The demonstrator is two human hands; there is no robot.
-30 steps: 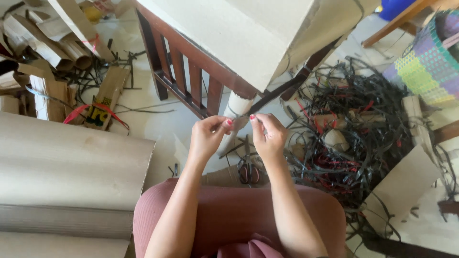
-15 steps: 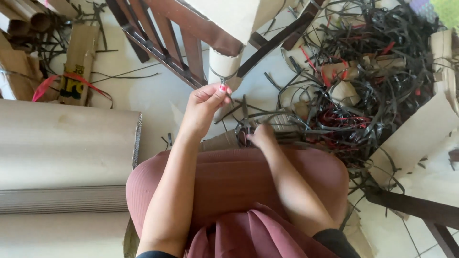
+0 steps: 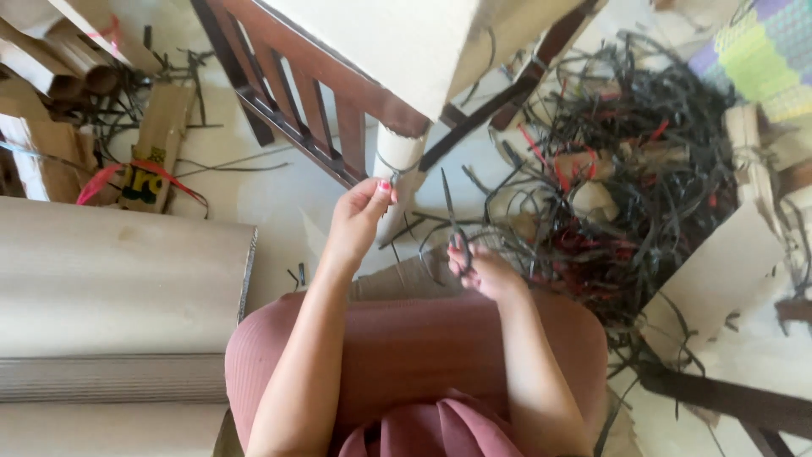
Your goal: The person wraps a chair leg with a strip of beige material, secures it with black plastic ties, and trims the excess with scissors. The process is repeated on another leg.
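Left hand: grip pinching the thin dark strap tied round the cardboard-wrapped leg.
Right hand: grip closed through the scissors, blades pointing up, just right of the leg.
Doing it well: hold the strap taut; probably slide the blades near the knot.
Hard to see: knot, blade tips blurred.

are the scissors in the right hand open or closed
Closed, it seems: the dark scissors in the right hand show one thin line of blades pointing up, no visible gap.
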